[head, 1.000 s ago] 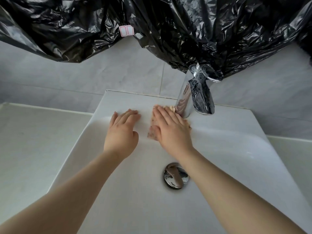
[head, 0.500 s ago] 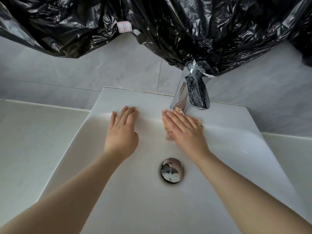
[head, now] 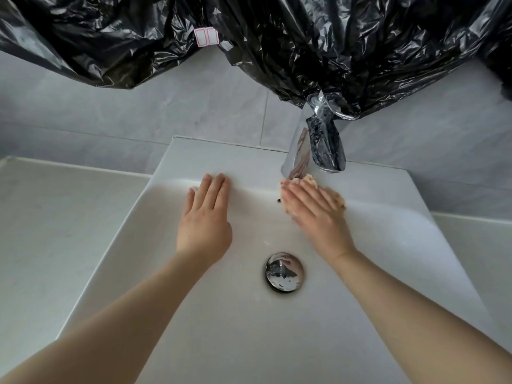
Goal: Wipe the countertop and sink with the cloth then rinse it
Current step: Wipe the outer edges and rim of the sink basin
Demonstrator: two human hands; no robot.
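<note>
Your right hand (head: pixel 313 217) lay flat, fingers straight, pressing the crumpled beige cloth (head: pixel 338 200) against the back slope of the white rectangular ceramic sink (head: pixel 388 245), right of centre in the frame, just below the chrome tap (head: pixel 318 151). Your left hand (head: pixel 203 223) rested flat with straight fingers on the same slope at centre, holding nothing. No water ran from the tap, and the round chrome drain plug (head: pixel 284 271) sat below the hands. My assessment is that sink wiping was under way and rinsing remained. Whether the pale stone countertop (head: pixel 55 217) at left had been wiped could not be determined.
</note>
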